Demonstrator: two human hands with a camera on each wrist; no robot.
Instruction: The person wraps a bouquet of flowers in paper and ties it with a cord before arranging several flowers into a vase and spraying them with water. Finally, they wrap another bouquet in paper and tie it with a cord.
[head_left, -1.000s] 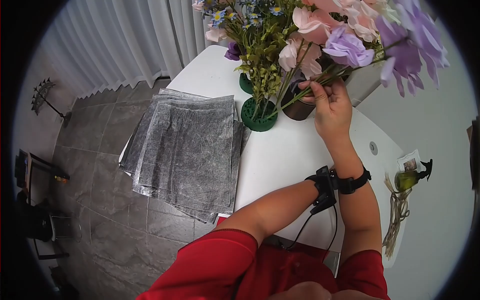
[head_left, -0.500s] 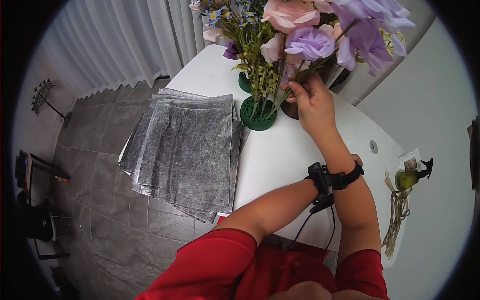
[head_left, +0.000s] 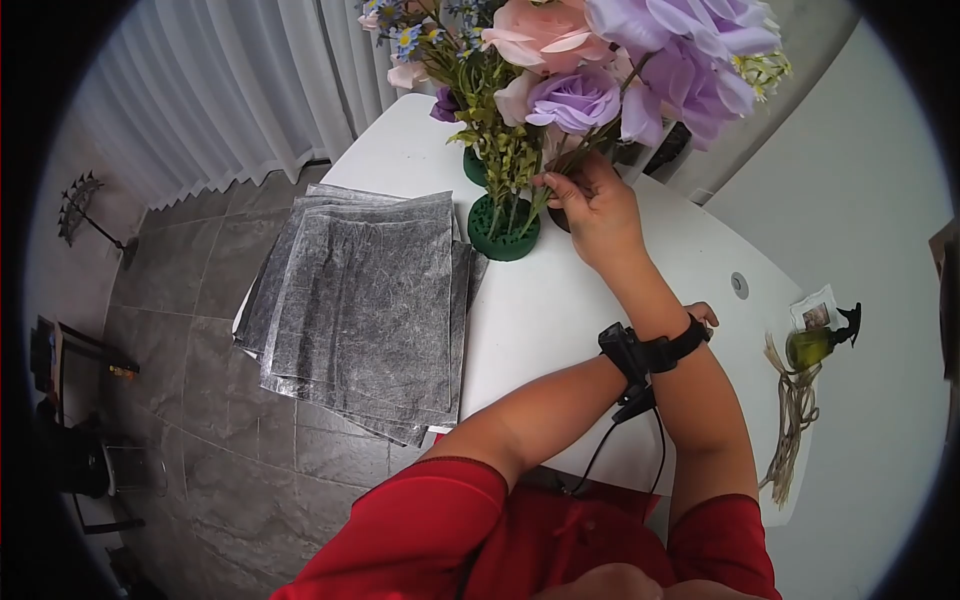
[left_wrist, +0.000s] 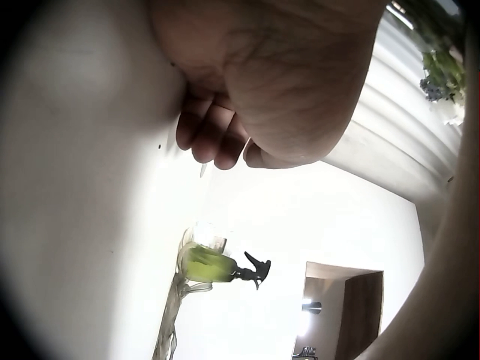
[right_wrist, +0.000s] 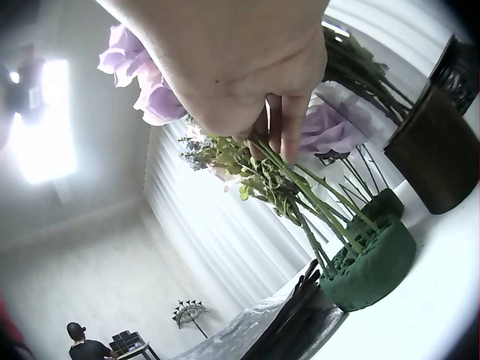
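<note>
In the head view my right hand (head_left: 606, 218) pinches green stems beside a round green foam block (head_left: 504, 228) that holds upright stems. A purple rose (head_left: 575, 100) and a pink rose (head_left: 545, 36) fan out above it. The right wrist view shows the hand (right_wrist: 247, 75) with its fingertips round the stems (right_wrist: 315, 196), whose lower ends meet the foam (right_wrist: 371, 266). My left hand (head_left: 705, 316) lies mostly hidden beyond the right forearm. In the left wrist view that hand (left_wrist: 277, 90) has loosely curled fingers and holds nothing.
Grey sheets (head_left: 370, 300) lie stacked at the table's left. A dark pot (right_wrist: 439, 150) stands behind the foam. On the right are a green spray bottle (head_left: 808, 347) and a raffia bundle (head_left: 793, 430). A person (right_wrist: 88, 346) is in the background.
My right hand has moved left towards the foam block, and the purple and pink flowers have swung left with it. Fingers of my left hand now show beyond the right forearm.
</note>
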